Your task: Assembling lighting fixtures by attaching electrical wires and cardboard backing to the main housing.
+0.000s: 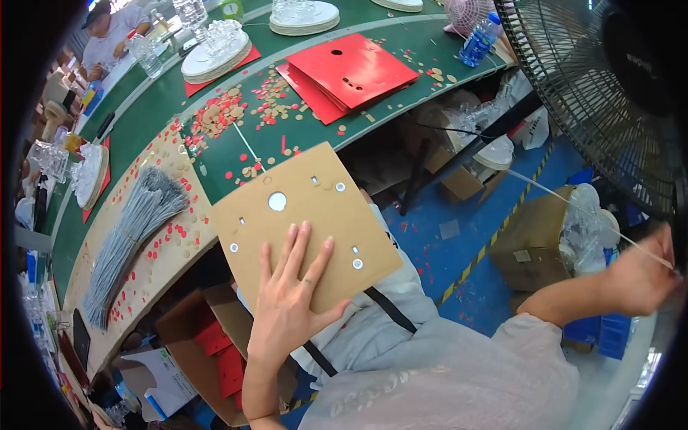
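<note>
My left hand (290, 287) lies flat on a square brown cardboard panel (380, 251), its fingers spread. The panel rests tilted over my lap against the table's edge. It has one large round hole, small slots and several white-rimmed eyelets. Far out to the right, my right hand (641, 276) is raised and closed, slightly blurred by motion. A thin pale cord (566, 201) runs taut from it up toward the left; I cannot tell what its far end is fixed to.
Red folded panels (355, 72) lie on the curved green table (161, 143) among red and tan punched discs. A bundle of grey cords (132, 236) sits on the left. A black fan (595, 93) stands at right, cardboard boxes (530, 251) below. A person (111, 39) sits across.
</note>
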{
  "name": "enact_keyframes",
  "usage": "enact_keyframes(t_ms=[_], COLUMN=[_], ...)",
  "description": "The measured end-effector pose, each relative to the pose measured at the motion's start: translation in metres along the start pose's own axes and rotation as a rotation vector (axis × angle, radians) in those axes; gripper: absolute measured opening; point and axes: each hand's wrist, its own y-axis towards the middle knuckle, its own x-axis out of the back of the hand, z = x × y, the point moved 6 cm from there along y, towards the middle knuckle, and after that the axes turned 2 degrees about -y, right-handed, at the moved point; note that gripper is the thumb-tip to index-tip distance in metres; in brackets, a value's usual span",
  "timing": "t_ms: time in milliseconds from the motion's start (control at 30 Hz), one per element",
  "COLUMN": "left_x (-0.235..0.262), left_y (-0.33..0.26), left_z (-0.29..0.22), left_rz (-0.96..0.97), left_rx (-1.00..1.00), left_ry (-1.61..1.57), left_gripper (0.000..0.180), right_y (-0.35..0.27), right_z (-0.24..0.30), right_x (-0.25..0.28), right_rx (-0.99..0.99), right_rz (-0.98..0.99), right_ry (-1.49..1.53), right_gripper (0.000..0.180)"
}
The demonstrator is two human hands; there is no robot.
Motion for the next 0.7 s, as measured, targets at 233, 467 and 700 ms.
enact_keyframes(t_ms=[233, 467, 700], left_x=[-0.004, -0.002, -0.001], left_y=[-0.016, -0.014, -0.012], left_z=[-0.006, -0.013, -0.014], left_rz=[-0.08, -0.028, 0.024], left_rx=[-0.074, -0.028, 0.018], left_ry=[0.003, 0.005, 0.033], left_gripper=[0.066, 0.068, 0.068], right_y=[-0.184, -0.214, -0.209], right_z=[-0.038, -0.034, -0.037], right_x=[-0.206, -0.219, -0.219], right_rx=[-0.383, -0.087, 0.104], right_rz=[1.025, 1.096, 1.206], right_ry=[0.179, 0.102, 0.037], right_gripper=[0.028, 0.035, 0.044])
